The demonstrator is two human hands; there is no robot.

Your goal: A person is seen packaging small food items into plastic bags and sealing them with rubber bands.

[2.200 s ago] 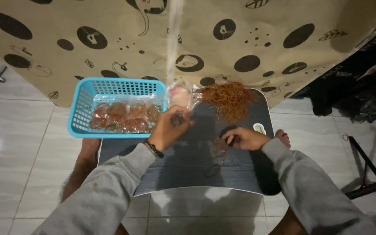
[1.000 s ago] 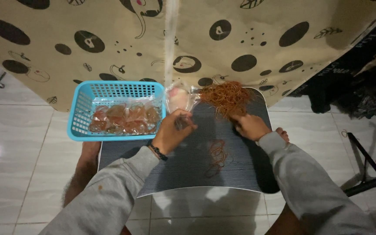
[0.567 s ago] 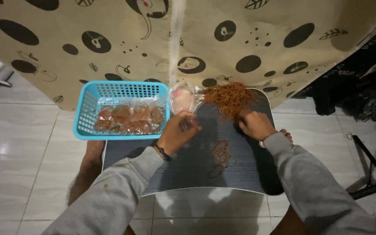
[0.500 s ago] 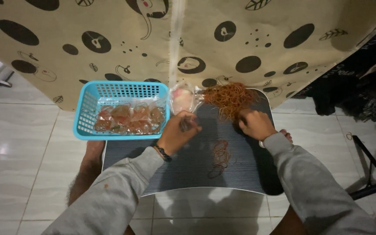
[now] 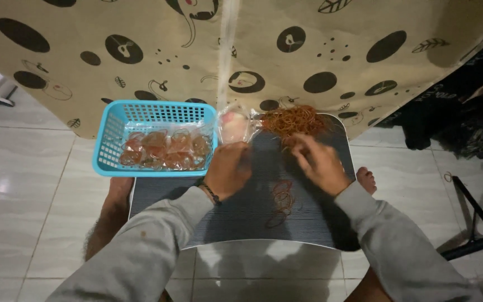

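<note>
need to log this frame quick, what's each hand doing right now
Left hand: curled at the small clear bag; grip cannot be told.
Right hand: fingers reaching into the rubber band pile; grip cannot be told.

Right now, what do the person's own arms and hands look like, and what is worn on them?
Both arms are covered by long grey sleeves of a soft, sweatshirt-like cloth, ending in ribbed cuffs near the wrists. The left hand is bare, with a thin dark beaded bracelet around its wrist. The right hand is bare too; no ring, watch or glove shows on either.
</note>
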